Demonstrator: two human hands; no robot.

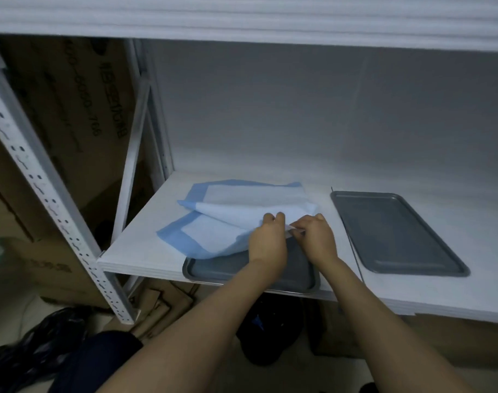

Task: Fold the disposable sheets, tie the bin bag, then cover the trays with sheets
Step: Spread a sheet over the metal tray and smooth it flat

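Sheet (228, 219) lay half-folded across the near tray (213, 270) on the shelf (141, 248); my left hand (266, 241) and right hand (317, 236) both pinched its near edge.

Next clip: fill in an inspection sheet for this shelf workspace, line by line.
Surface: white shelf board.
Job's things: blue-bordered white disposable sheet lies partly unfolded over the left grey metal tray, which overhangs the shelf front; right grey metal tray uncovered; black plastic bin bag on the floor.
Clutter: flattened cardboard pieces under the shelf.
Grippers: left hand and right hand both pinch the sheet's near edge.
Cables: thin dark line between trays; wire or seam, cannot tell.
Surroundings: brown cardboard boxes behind the white perforated rack upright.
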